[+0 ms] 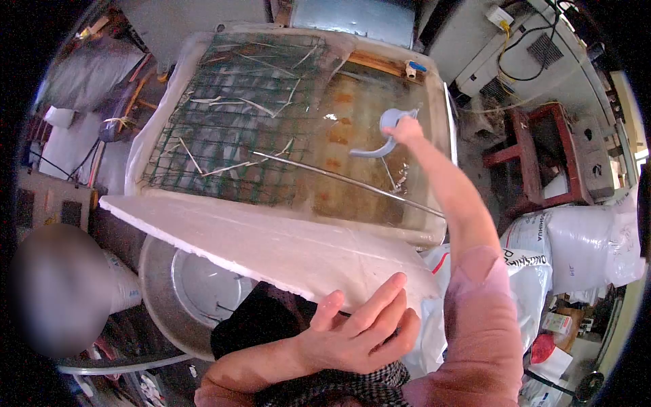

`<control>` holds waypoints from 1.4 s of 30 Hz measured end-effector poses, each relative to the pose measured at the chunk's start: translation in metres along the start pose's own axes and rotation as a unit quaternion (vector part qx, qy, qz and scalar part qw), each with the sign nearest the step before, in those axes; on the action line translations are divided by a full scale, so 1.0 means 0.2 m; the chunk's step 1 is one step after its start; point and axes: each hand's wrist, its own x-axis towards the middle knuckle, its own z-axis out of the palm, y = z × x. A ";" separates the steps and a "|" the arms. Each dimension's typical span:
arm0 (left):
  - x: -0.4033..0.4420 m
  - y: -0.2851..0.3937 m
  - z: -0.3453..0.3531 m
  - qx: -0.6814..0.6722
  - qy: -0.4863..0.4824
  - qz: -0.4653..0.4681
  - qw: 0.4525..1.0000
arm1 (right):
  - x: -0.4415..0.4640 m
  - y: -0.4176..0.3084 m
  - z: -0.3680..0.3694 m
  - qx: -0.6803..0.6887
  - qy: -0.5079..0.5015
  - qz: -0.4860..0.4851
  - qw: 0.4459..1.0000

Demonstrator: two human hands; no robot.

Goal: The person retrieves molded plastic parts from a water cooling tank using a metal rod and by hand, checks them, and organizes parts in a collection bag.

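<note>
Scoop (388,123), pale blue and with a curved handle, is above the right part of the tank (439,102), and our right grip (405,129) is closed on its side. Our left grip (366,334) is before the near side of the tank, with fingers loosely apart; we cannot tell whether it touches the white board (271,245) along this side. In the tank we see a metal rod (346,179) lying slantwise, and green mesh (224,125) on its left part. Near the tank's front-left corner stands a metal basin (153,295).
</note>
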 end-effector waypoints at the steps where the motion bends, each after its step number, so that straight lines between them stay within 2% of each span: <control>1: 0.00 0.00 0.00 0.004 -0.001 -0.002 1.000 | 0.02 -0.03 0.10 0.046 0.032 0.038 0.998; 2: 0.00 0.00 0.00 0.002 -0.005 -0.001 1.000 | 0.06 -0.05 0.24 0.049 0.031 0.035 0.998; 3: 0.00 -0.01 0.00 -0.001 -0.009 -0.001 1.000 | 0.11 -0.06 0.40 0.062 0.043 -0.008 0.997; 4: 0.00 -0.01 0.00 0.001 -0.011 -0.003 1.000 | 0.13 -0.07 0.48 0.075 0.055 -0.051 0.994; 5: -0.01 0.00 -0.01 -0.005 -0.010 -0.005 1.000 | 0.11 -0.08 0.45 0.075 0.054 -0.053 0.994; 6: -0.01 0.00 -0.01 -0.010 -0.008 -0.006 1.000 | 0.05 -0.09 0.38 0.000 -0.076 -0.117 0.990; 7: -0.01 0.00 -0.01 -0.010 -0.008 -0.006 1.000 | -0.03 -0.10 0.29 -0.076 -0.203 -0.177 0.960; 9: -0.01 0.00 -0.02 -0.002 -0.006 0.006 1.000 | -0.30 -0.12 0.05 -0.167 -0.387 -0.112 0.900; 10: -0.01 0.00 -0.02 -0.001 -0.003 0.007 1.000 | -0.36 -0.04 0.10 -0.163 -0.434 -0.036 0.886; 12: 0.00 0.00 -0.02 0.003 0.002 0.009 1.000 | -0.42 0.15 0.24 -0.217 -0.490 -0.080 0.841; 13: 0.00 0.01 -0.02 0.003 0.007 0.012 1.000 | -0.44 0.23 0.30 -0.218 -0.487 -0.076 0.843; 15: 0.01 0.02 -0.01 -0.006 -0.001 0.001 1.000 | -0.50 0.27 0.28 -0.255 -0.441 -0.149 0.848; 17: 0.00 0.02 0.02 -0.012 0.005 0.003 1.000 | -0.53 0.30 0.15 -0.218 -0.472 -0.110 0.847; 19: -0.01 0.03 0.03 0.006 0.018 0.001 1.000 | -0.59 0.27 -0.07 -0.043 -0.368 -0.076 0.926; 21: -0.01 0.03 0.04 -0.002 0.038 -0.003 0.999 | -0.62 0.38 -0.29 -0.028 -0.163 -0.243 0.956; 23: 0.00 0.02 0.03 -0.004 0.042 -0.012 0.999 | -0.82 0.32 -0.65 -0.044 -0.052 -0.154 0.986; 25: 0.00 0.03 0.02 -0.025 0.041 -0.015 0.999 | -1.02 0.27 -0.97 -0.061 -0.027 -0.061 0.996; 29: -0.01 0.06 0.02 -0.031 0.063 -0.026 0.997 | -1.33 0.55 -1.19 0.000 0.092 -0.039 0.995; 31: -0.02 0.08 0.02 -0.034 0.072 -0.031 0.996 | -1.45 0.67 -1.24 0.025 0.115 -0.014 0.993; 35: -0.04 0.09 0.03 -0.030 0.067 -0.017 0.997 | -1.55 0.87 -1.16 0.025 0.064 0.086 0.994; 39: -0.04 0.10 0.02 -0.034 0.066 -0.020 0.997 | -1.50 0.78 -1.00 -0.072 0.007 0.124 0.990; 42: -0.03 0.10 0.01 -0.034 0.058 -0.022 0.997 | -1.44 0.69 -0.89 -0.075 -0.006 0.116 0.990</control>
